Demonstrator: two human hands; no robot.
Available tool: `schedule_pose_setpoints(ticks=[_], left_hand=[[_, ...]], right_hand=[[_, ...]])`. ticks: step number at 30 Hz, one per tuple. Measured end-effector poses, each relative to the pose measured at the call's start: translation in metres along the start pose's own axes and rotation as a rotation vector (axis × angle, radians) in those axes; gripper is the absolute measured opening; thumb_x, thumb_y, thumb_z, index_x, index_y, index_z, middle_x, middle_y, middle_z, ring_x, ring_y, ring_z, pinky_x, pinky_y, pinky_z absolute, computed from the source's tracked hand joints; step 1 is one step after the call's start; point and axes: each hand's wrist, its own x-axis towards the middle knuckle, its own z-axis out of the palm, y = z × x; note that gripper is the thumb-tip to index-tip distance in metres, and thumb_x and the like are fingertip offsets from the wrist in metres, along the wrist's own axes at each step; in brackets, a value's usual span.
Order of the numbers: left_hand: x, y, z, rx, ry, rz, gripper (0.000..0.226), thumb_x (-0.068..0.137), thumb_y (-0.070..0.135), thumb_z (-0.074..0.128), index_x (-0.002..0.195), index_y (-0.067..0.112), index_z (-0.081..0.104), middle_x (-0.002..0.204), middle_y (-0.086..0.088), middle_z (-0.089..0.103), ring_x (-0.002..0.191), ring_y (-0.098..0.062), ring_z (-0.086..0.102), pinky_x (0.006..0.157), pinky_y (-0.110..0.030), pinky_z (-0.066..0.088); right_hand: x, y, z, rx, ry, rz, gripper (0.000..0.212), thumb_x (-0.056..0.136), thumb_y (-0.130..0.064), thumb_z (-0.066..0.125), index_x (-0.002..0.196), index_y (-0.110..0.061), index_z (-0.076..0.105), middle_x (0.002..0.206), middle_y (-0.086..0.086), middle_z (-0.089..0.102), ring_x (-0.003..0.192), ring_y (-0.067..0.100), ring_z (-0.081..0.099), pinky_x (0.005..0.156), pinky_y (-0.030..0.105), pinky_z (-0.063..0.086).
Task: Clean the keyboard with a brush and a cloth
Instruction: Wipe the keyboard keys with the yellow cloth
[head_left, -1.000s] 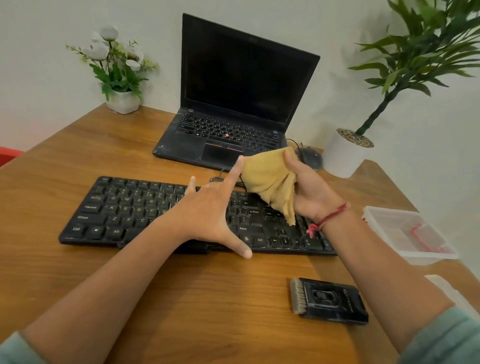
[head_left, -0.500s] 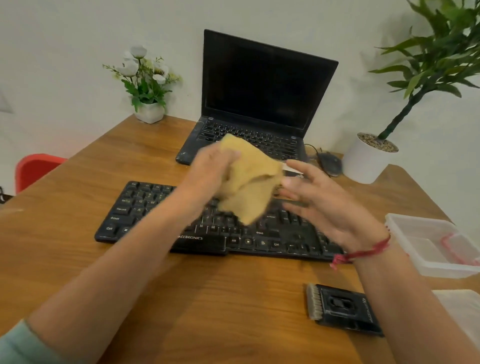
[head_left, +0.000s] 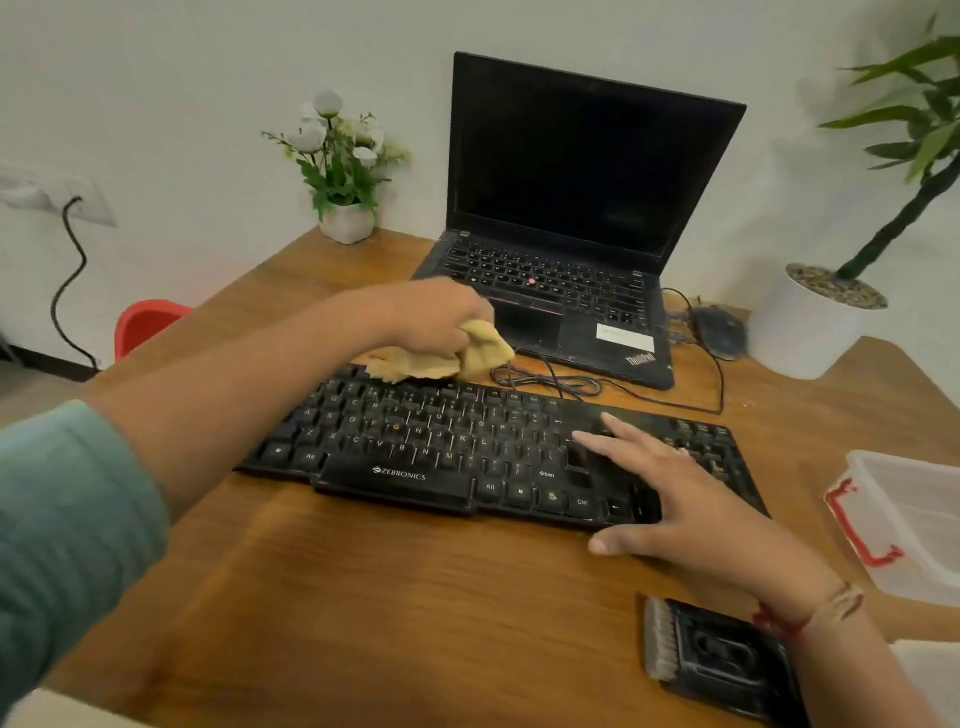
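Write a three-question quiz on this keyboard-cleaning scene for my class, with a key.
1. True or false: the left hand grips the yellow cloth at the far edge of the keyboard.
2. Where does the brush lie? A on the laptop; B on the table, in front of the keyboard; C in the plastic box.
3. Fill in: the right hand rests flat on the keyboard's ____ end.
Key: 1 true; 2 B; 3 right.

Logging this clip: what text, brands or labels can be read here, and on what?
"ZEBRONICS": front edge of the keyboard.
"Alt", "Shift", "Ctrl": its keys; most other legends too small.
"ThinkPad": front right corner of the laptop.
White sticker on the laptop: blurred, unreadable.
Brush: marking unreadable.
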Motion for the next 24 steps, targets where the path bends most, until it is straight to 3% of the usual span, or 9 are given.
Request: schedule_pose_setpoints(ticks=[3,7,9,12,18,24], left_hand=[[0.012,0.010,0.011,-0.140,-0.120,-0.009,0.019,0.093,0.008,0.048,0.084,0.021,0.059,0.077,0.008,0.056,0.076,-0.014,0.052,0.066,-0.030,0.037],[0.022,0.027,0.020,-0.264,-0.150,-0.035,0.020,0.094,0.010,0.047,0.098,0.003,0.065,0.070,0.002,0.054,0.061,-0.012,0.047,0.054,-0.022,0.035],[0.027,0.035,0.025,-0.322,-0.148,-0.037,0.018,0.095,0.011,0.047,0.096,0.004,0.063,0.068,0.002,0.052,0.057,-0.011,0.044,0.048,-0.018,0.034],[0.034,0.045,0.030,-0.371,-0.143,-0.038,0.015,0.097,0.016,0.048,0.086,0.010,0.057,0.069,0.001,0.049,0.059,-0.012,0.042,0.055,-0.025,0.033],[0.023,0.025,0.024,-0.242,-0.211,-0.036,0.021,0.100,0.025,0.047,0.082,0.018,0.055,0.073,0.003,0.053,0.062,-0.011,0.046,0.057,-0.023,0.034],[0.004,-0.013,0.004,-0.117,-0.342,-0.155,0.023,0.102,0.027,0.046,0.084,0.016,0.056,0.081,0.001,0.055,0.070,-0.013,0.047,0.062,-0.025,0.035]], right_hand=[[0.000,0.003,0.004,-0.095,-0.049,0.006,0.083,0.080,-0.054,0.064,0.131,-0.063,0.000,0.151,-0.024,-0.014,0.142,0.003,-0.017,0.117,0.042,-0.013],[0.000,0.002,0.015,-0.245,-0.045,-0.006,0.073,0.090,-0.061,0.042,0.128,-0.061,-0.020,0.146,-0.019,-0.032,0.137,0.006,-0.031,0.110,0.040,-0.021],[-0.001,0.001,0.016,-0.267,-0.053,-0.003,0.073,0.092,-0.061,0.037,0.128,-0.059,-0.026,0.144,-0.018,-0.037,0.135,0.008,-0.035,0.109,0.040,-0.021],[-0.002,0.001,0.016,-0.279,-0.058,-0.001,0.072,0.092,-0.061,0.034,0.129,-0.057,-0.028,0.144,-0.017,-0.039,0.135,0.009,-0.036,0.110,0.041,-0.021],[-0.002,0.004,0.018,-0.242,-0.055,-0.022,0.073,0.091,-0.061,0.037,0.130,-0.060,-0.025,0.147,-0.020,-0.036,0.134,0.006,-0.036,0.110,0.040,-0.024],[-0.002,0.007,0.019,-0.218,-0.066,-0.048,0.074,0.090,-0.062,0.038,0.131,-0.061,-0.023,0.145,-0.024,-0.036,0.133,0.003,-0.038,0.110,0.039,-0.025]])
